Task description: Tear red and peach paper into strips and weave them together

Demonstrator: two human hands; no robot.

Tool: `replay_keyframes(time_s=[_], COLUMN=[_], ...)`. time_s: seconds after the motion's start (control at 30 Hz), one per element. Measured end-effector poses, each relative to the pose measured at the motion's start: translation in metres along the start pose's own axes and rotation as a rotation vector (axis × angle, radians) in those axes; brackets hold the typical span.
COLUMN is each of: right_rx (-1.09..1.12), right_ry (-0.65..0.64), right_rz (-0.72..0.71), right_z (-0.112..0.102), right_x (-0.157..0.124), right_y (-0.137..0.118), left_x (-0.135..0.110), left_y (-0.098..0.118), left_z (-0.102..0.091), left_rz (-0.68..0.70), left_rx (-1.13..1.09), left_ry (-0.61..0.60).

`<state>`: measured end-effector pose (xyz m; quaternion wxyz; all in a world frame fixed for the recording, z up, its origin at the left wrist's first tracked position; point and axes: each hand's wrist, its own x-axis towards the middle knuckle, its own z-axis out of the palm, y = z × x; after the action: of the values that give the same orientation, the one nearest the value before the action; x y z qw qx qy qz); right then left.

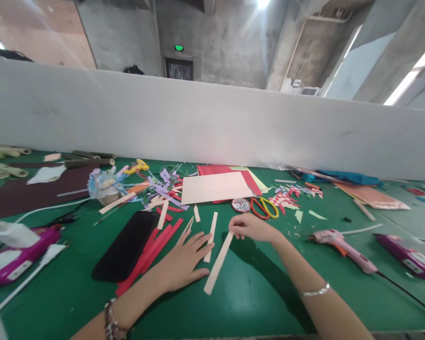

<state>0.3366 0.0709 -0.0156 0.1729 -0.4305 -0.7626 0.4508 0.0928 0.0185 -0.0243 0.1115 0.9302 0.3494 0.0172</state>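
Observation:
My right hand (pixel 250 227) pinches the upper end of a cream paper strip (pixel 217 269), which slants down toward the table's front edge. My left hand (pixel 187 259) lies palm down with its fingers spread, the tips touching a second cream strip (pixel 213 231). A narrow folded cream piece (pixel 188 225) pokes out beyond the left fingers, and a small pointed piece (pixel 197 213) lies just behind it. Red paper strips (pixel 152 255) rest to the left of my left hand, partly beside a black phone (pixel 127 248).
A cream sheet (pixel 216 187) lies on red paper at the back. Red and yellow scissors (pixel 265 208) sit beside a round tin of small beads (pixel 241 205). Paper scraps (pixel 166 186) are heaped back left. A pink glue gun (pixel 347 250) and purple power strips (pixel 409 255) occupy the right and left.

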Motion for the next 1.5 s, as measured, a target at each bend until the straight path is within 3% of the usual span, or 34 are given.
replay_keyframes(time_s=[0.1, 0.17, 0.23, 0.37, 0.53, 0.73, 0.9, 1.0, 1.1, 1.17, 1.3, 1.4, 1.5], right_rx=[-0.063, -0.062, -0.061, -0.161, -0.268, -0.227, -0.097, 0.064, 0.258, 0.286, 0.292, 0.323, 0.371], right_ry=[0.11, 0.174, 0.205, 0.223, 0.283, 0.34, 0.424, 0.411, 0.315, 0.28, 0.343, 0.347, 0.232], right_rz=[0.02, 0.017, 0.011, -0.028, -0.019, -0.032, -0.091, -0.139, -0.23, -0.313, -0.428, -0.356, -0.263], right_z=[0.018, 0.025, 0.029, 0.033, 0.038, 0.044, 0.039, 0.035, 0.037, 0.041, 0.043, 0.037, 0.028], right_x=[0.014, 0.018, 0.022, 0.029, 0.046, 0.065, 0.059, 0.046, 0.031, 0.023, 0.011, 0.002, -0.009], right_y=[0.015, 0.02, 0.023, 0.022, 0.016, 0.012, 0.011, 0.003, -0.015, -0.031, -0.058, -0.067, -0.065], left_x=[-0.013, -0.022, -0.028, -0.029, -0.018, -0.011, -0.008, -0.004, 0.003, 0.008, 0.012, 0.009, 0.007], left_y=[-0.018, -0.034, -0.047, -0.056, -0.053, -0.064, -0.07, -0.055, -0.025, -0.004, 0.024, 0.031, 0.029], left_z=[-0.016, -0.023, -0.025, -0.019, -0.017, -0.021, -0.029, -0.042, -0.059, -0.069, -0.083, -0.082, -0.075], left_rz=[-0.139, -0.355, -0.494, -0.554, -0.629, -0.625, -0.601, -0.557, -0.4, -0.288, -0.139, -0.149, -0.165], left_rx=[-0.012, 0.039, 0.122, 0.119, -0.002, -0.159, -0.305, -0.532, -0.874, -0.987, -1.03, -1.014, -0.99], left_ry=[0.145, 0.219, 0.186, 0.084, 0.107, 0.227, 0.338, 0.468, 0.509, 0.514, 0.491, 0.443, 0.383])
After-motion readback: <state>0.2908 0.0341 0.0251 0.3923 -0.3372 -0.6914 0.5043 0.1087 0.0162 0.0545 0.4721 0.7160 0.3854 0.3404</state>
